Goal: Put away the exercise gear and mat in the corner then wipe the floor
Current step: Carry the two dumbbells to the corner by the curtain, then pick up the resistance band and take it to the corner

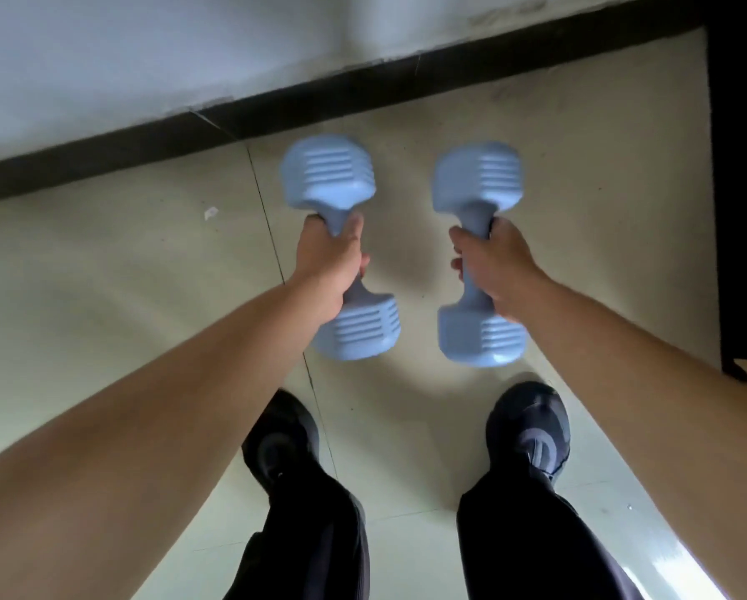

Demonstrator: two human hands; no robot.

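Observation:
Two light blue dumbbells hang side by side above the pale tiled floor. My left hand point(330, 257) grips the handle of the left dumbbell point(328, 171), fingers wrapped round it. My right hand point(491, 262) grips the handle of the right dumbbell point(478, 177) the same way. Both dumbbells point away from me toward the wall, each with one ribbed head beyond the hand and one nearer my feet. No mat is in view.
A white wall point(146, 58) with a dark skirting board point(103, 153) runs across the top. A dark piece of furniture or frame point(740, 188) stands along the right edge. My two dark shoes point(281, 443) point(530, 426) stand on the floor point(103, 275) below the dumbbells. A small white scrap point(210, 213) lies near the skirting.

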